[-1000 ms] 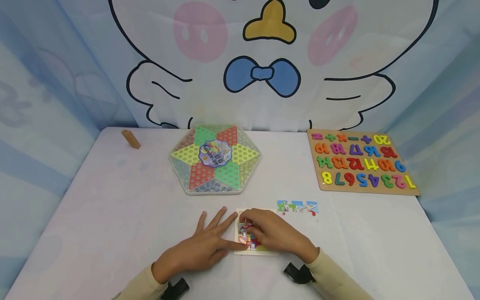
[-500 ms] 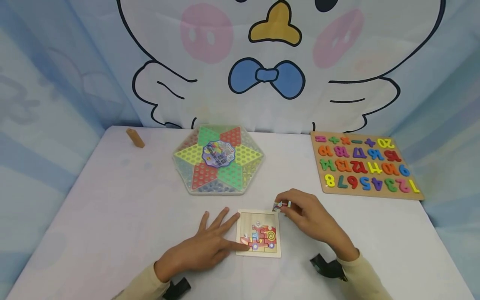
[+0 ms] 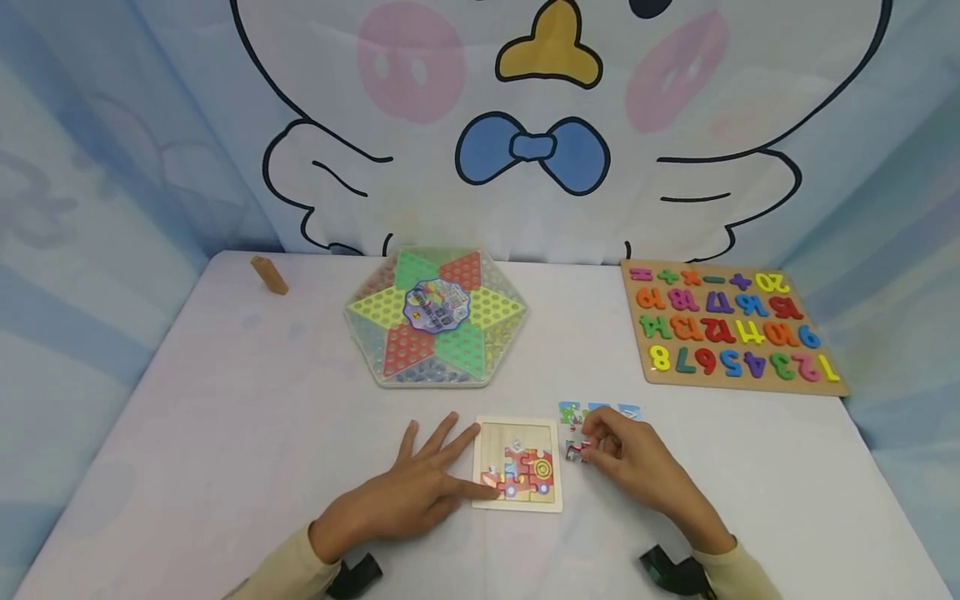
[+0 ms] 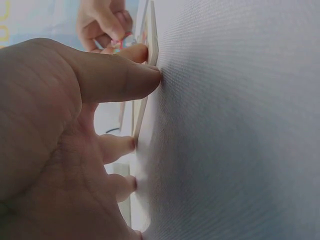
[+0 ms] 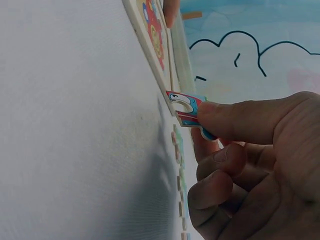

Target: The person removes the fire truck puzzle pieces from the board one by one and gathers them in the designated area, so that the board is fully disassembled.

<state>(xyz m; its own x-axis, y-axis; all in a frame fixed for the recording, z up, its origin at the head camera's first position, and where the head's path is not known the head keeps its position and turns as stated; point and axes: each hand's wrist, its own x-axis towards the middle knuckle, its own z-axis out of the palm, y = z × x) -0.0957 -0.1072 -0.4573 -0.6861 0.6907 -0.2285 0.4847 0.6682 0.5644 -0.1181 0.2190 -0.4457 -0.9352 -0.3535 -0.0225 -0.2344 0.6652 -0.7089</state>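
Note:
A small wooden jigsaw tray (image 3: pixel 492 440) lies in front of me, with joined pieces showing a red vehicle (image 3: pixel 528 473) at its lower right. My left hand (image 3: pixel 397 500) rests at the tray's left side, fingers spread, the index fingertip at the upper left corner and the thumb across the lower rim area. Just right of the tray, my right hand (image 3: pixel 645 462) pinches a jigsaw piece (image 5: pixel 185 107) between thumb and fingers, tilted above the cloth. Its face is red, blue and white. Loose pieces (image 3: pixel 570 412) lie behind that hand, partly hidden by it.
A hexagonal Chinese checkers board (image 3: pixel 491 312) lies beyond the tray. At the back right is a wooden number board (image 3: pixel 742 384) with coloured numerals. A small wooden block (image 3: pixel 269 276) sits at the back left. A printed curtain (image 3: pixel 525 225) hangs behind the table.
My right hand has gone from over the tray to its upper right corner, then right and nearer me, pinching the piece. The left hand keeps its place at the tray.

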